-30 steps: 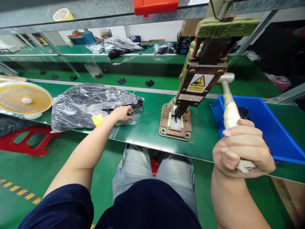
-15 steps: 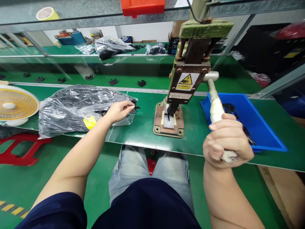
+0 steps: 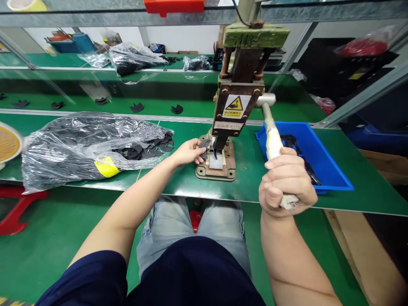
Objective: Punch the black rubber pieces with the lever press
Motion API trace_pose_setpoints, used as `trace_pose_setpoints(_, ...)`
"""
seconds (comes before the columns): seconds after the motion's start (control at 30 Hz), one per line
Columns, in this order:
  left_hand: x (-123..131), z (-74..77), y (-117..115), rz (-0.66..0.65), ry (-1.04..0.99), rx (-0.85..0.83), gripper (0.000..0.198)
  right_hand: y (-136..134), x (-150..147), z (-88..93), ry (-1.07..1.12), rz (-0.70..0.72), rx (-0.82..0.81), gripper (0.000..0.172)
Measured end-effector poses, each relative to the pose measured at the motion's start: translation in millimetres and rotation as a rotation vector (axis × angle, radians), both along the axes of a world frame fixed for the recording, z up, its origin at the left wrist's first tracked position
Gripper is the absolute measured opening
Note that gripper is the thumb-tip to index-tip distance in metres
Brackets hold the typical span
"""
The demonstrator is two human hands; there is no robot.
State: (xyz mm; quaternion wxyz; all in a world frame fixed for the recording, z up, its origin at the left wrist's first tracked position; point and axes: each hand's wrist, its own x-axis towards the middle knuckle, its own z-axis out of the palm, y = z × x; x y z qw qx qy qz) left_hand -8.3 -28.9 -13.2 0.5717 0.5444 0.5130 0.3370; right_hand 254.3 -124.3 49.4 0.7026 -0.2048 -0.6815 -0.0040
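Note:
My left hand (image 3: 188,152) pinches a small black flat part (image 3: 204,144) and holds it at the base plate (image 3: 216,169) of a manual press (image 3: 237,104), right under the punch. My right hand (image 3: 286,183) is wrapped round the press's white taped lever handle (image 3: 271,135), low and toward me. A clear plastic bag (image 3: 86,146) full of black parts lies on the green bench at the left, its open mouth spilling several black parts (image 3: 149,148) toward the press.
A blue tray (image 3: 331,170) holding black parts sits right of the press. Behind runs a green conveyor strip (image 3: 95,111) with several black parts spaced along it. A fan (image 3: 8,144) shows at the left edge, a red stool (image 3: 15,210) below it. My knees are under the bench edge.
My left hand took a black part from the bag's mouth and carried it right to the press base. My right hand stayed on the lever. The view shifted to the right.

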Motion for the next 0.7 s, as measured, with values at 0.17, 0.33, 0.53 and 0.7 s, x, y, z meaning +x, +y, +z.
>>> trace_pose_setpoints(0.17,7.3,-0.6,12.1,0.007,0.164,0.065,0.029,0.4,-1.9,-0.6,0.024,-0.015,0.004,0.035)
trace_pose_setpoints(0.33,7.2,-3.6,18.1,-0.010,0.186,0.059,0.033,0.1,-3.5,-1.6,0.032,-0.029,-0.001,0.036)
trace_pose_setpoints(0.53,7.0,-0.3,24.5,-0.049,0.168,-0.060,0.039,-0.1,-6.8,-1.6,0.081,-0.034,-0.004,0.039)
trace_pose_setpoints(0.7,6.5,0.8,31.7,-0.078,0.140,-0.175,0.039,0.2,-6.2,0.1,0.065,-0.049,-0.023,0.042)
